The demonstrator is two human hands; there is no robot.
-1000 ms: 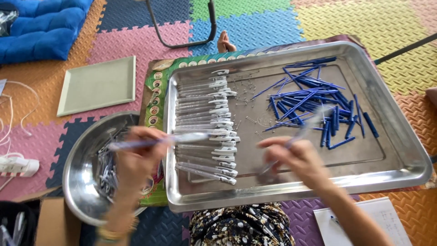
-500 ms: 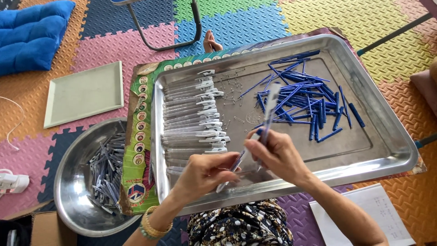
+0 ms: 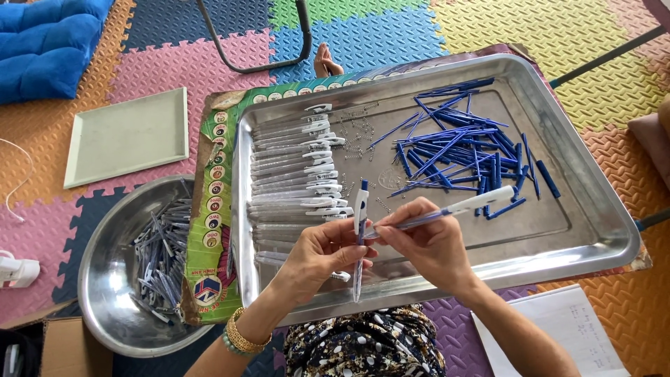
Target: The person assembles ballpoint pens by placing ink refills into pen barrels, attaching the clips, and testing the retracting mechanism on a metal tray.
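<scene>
My left hand (image 3: 317,260) holds a clear pen barrel (image 3: 359,241) with a white clip and blue button upright over the near edge of the metal tray (image 3: 600,237). My right hand (image 3: 426,241) pinches a blue refill (image 3: 447,211) with a white end, its tip touching the barrel. A row of clear pen barrels (image 3: 293,174) lies in the tray's left half. A heap of blue refills (image 3: 464,150) fills the right half. Small metal springs (image 3: 359,139) are scattered between them.
A round steel bowl (image 3: 105,279) with several grey pen parts sits left of the tray. A pale green square lid (image 3: 129,136) and a blue cushion (image 3: 45,45) lie on the foam mat floor. A metal chair leg (image 3: 258,42) and white paper (image 3: 558,328) are nearby.
My left hand came from the steel bowl to the tray's near edge with a barrel. My right hand brought a blue refill to it; both hands now meet.
</scene>
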